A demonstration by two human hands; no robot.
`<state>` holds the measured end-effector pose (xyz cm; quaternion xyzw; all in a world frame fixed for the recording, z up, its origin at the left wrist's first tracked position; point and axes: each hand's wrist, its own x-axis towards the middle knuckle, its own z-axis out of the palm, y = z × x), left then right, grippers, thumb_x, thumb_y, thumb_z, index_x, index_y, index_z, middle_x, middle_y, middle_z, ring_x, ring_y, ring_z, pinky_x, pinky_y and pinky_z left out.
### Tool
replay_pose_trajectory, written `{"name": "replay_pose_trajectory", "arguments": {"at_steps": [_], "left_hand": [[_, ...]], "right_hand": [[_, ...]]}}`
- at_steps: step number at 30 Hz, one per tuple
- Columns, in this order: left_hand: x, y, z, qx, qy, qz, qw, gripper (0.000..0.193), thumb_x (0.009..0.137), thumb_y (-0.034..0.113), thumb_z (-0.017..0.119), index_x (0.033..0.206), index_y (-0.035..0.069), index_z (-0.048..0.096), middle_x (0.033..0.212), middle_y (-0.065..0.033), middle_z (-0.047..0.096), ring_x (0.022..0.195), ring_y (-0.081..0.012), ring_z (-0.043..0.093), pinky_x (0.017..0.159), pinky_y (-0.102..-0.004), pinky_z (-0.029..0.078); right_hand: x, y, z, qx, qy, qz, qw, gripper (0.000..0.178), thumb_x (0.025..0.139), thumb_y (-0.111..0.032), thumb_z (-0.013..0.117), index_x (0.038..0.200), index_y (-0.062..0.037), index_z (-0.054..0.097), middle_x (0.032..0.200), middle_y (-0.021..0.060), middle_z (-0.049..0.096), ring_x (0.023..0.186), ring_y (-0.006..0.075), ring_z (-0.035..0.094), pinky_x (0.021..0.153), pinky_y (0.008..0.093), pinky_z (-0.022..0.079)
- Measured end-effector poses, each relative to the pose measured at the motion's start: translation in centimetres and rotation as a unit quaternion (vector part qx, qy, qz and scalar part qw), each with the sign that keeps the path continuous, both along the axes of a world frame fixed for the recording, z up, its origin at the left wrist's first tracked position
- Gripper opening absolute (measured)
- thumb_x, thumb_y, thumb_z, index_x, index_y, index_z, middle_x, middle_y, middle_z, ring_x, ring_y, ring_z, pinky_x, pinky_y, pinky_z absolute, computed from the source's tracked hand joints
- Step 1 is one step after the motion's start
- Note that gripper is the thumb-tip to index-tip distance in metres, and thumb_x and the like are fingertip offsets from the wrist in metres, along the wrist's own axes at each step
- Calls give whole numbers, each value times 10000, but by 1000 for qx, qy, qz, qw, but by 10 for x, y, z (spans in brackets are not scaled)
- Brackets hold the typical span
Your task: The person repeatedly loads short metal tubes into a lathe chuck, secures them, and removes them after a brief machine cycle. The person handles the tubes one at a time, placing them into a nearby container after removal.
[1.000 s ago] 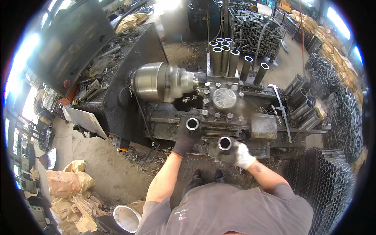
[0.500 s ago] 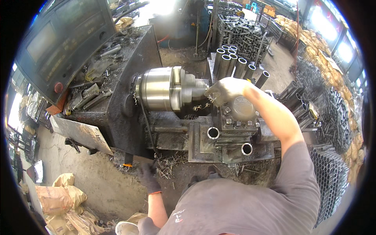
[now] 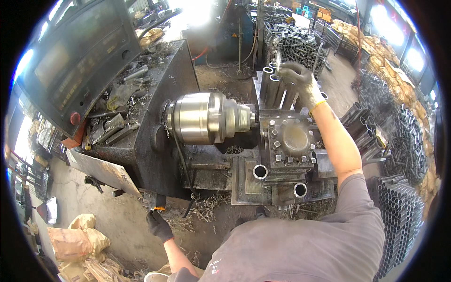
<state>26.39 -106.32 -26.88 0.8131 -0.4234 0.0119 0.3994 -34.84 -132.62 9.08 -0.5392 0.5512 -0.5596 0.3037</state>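
Note:
My right hand point(image 3: 300, 81), in a grey work glove, is raised over a group of upright steel tubes point(image 3: 272, 87). Its fingers are closed on a shiny metal piece point(image 3: 278, 57), blurred, whose full shape I cannot make out. Low on the left, my left hand point(image 3: 160, 227) in a dark glove has its fingers drawn together beside an orange-marked part point(image 3: 159, 208) under the machine; what they hold, if anything, is too small to name. Between the hands sits the lathe's bright metal chuck point(image 3: 195, 117), with the square tool post point(image 3: 293, 138) to its right.
Two short tubes point(image 3: 260, 172) stand on the carriage. A dark headstock point(image 3: 162, 122) carries loose metal parts and chips. Stacked tubes point(image 3: 399, 216) are at the right, and paper sacks point(image 3: 70, 242) lie on the floor at left. A bin of metal pieces point(image 3: 296, 47) stands behind.
My right hand has gone from the chuck's end, where curly chips hung by it, up and right over the upright tubes. My left hand has shifted left to the orange-marked part.

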Motion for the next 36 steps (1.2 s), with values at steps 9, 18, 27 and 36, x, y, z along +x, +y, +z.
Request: {"name": "replay_pose_trajectory", "arguments": {"at_steps": [9, 18, 27, 36], "left_hand": [[-48, 17, 22, -148, 681, -76, 713, 334, 1074, 446, 613, 917, 151, 621, 745, -7, 583, 577, -165, 494, 542, -342, 424], [-195, 2, 74, 27, 388, -189, 902, 237, 1012, 183, 693, 1177, 12, 695, 972, -83, 724, 878, -175, 690, 804, -335, 572], [-266, -79, 177, -55, -52, -384, 920, 470, 853, 163, 817, 1293, 77, 680, 1165, -150, 729, 1085, -349, 699, 982, -464, 547], [-397, -262, 225, -135, -415, -457, 775, 555, 833, 365, 774, 1328, 137, 670, 1274, -206, 643, 1380, -406, 514, 1286, -607, 259]], "right_hand": [[40, -55, -2, 35, 578, 86, 811, 307, 907, -295, 666, 1115, -113, 800, 1040, 177, 794, 996, 355, 767, 908, 464, 601], [31, -64, -78, 226, 504, 330, 765, 338, 826, -326, 776, 968, -19, 791, 833, 129, 776, 715, 263, 712, 699, 430, 565], [35, -62, -110, 158, 540, 302, 770, 475, 752, -450, 878, 981, -37, 823, 853, 153, 783, 777, 280, 748, 724, 428, 579], [-1, -159, -181, -214, 470, 656, 550, 349, 963, -334, 764, 1165, -52, 803, 1064, 92, 803, 913, 246, 758, 796, 389, 608]]}}
